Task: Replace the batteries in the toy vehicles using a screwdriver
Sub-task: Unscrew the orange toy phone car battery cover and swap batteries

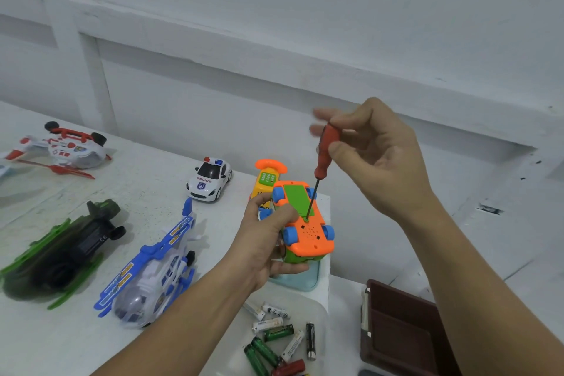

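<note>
My left hand [265, 241] grips an orange toy car [308, 235] with blue wheels, turned belly up above the table. A green battery cover [296, 197] lies on its underside. My right hand [375, 156] pinches the red handle of a screwdriver [324, 156] between thumb and fingers. The dark shaft runs down and its tip sits at the near end of the green cover. Several loose batteries [279, 336], green, white, black and red, lie in a clear tray below the car.
On the white table lie a blue and white helicopter [152, 268], a dark green helicopter [67, 250], a red and white helicopter [64, 148], a police car [209, 178] and a yellow toy phone [266, 181]. A brown box [399, 333] sits at the right; a pale blue container [305, 279] is under the car.
</note>
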Action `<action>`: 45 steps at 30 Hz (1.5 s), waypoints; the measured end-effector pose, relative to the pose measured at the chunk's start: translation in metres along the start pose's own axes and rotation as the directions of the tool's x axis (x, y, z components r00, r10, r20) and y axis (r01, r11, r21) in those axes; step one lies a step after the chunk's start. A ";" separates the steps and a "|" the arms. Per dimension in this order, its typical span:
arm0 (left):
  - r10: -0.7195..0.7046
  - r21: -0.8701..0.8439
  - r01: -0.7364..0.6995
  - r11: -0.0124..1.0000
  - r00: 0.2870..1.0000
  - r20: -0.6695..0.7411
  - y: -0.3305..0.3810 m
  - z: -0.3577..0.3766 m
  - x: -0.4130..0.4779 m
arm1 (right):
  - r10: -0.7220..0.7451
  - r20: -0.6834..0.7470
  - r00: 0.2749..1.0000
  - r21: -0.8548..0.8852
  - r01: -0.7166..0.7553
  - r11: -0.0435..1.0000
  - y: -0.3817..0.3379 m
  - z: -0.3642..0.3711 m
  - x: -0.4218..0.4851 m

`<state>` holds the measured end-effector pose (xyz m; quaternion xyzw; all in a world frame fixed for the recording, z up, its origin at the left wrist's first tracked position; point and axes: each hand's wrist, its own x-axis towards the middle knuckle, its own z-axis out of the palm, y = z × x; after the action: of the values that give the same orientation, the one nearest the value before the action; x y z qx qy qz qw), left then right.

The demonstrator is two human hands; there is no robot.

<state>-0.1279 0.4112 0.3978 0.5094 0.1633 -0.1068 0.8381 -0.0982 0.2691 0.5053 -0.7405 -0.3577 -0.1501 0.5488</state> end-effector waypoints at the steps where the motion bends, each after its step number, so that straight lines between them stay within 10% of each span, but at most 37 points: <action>1: -0.002 -0.002 0.002 1.000 1.000 0.000 0.000 0.000 0.000 | -0.004 -0.002 1.000 -0.004 0.004 1.000 0.000 0.000 0.001; 23: -0.023 -0.017 0.023 1.000 1.000 0.009 0.004 -0.010 0.011 | -0.029 -0.091 0.995 -0.246 0.006 0.969 0.013 0.012 0.009; 29: -0.011 -0.006 0.011 1.000 1.000 0.019 0.010 -0.010 0.011 | 0.060 -0.038 0.997 0.006 -0.059 0.998 0.016 0.010 0.006; 45: -0.011 0.004 0.011 1.000 1.000 0.027 0.014 -0.012 0.017 | 0.064 -0.092 0.994 -0.045 -0.068 0.997 0.019 0.007 0.013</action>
<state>-0.1094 0.4280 0.3971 0.5085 0.1548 -0.1187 0.8387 -0.0770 0.2773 0.4975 -0.7572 -0.3042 -0.1737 0.5513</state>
